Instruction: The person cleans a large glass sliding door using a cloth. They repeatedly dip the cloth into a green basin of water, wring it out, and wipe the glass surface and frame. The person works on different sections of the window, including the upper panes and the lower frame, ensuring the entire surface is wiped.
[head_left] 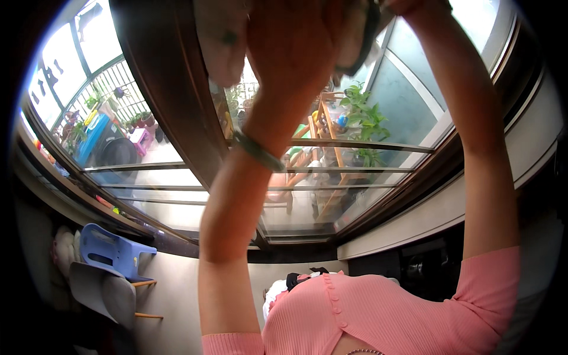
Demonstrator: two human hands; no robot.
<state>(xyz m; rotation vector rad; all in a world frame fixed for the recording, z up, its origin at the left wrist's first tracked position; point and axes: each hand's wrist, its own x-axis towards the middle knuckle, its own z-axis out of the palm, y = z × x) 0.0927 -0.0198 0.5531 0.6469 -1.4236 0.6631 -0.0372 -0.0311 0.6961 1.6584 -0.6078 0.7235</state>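
Observation:
My left hand (293, 35) is raised in front of the glass door at the top, blurred and in shade, and its fingertips run out of view. Soft whitish cloth (222, 44) with a small dark spot bulges out on one side of it. More pale cloth with a dark edge (361, 41) shows on the other side, so the hand appears to grip it. A green bangle (258, 151) circles my left wrist. My right hand (408, 6) reaches up to the top edge beside the cloth; most of it is cut off, its fingers hidden.
A dark door frame (165, 77) and metal rails (361, 143) cross the glass. Beyond are a leafy plant (364, 115), a wooden rack (325, 127) and a blue box (97, 139). Indoors at lower left stand a blue plastic chair (115, 251) and a grey chair (109, 293).

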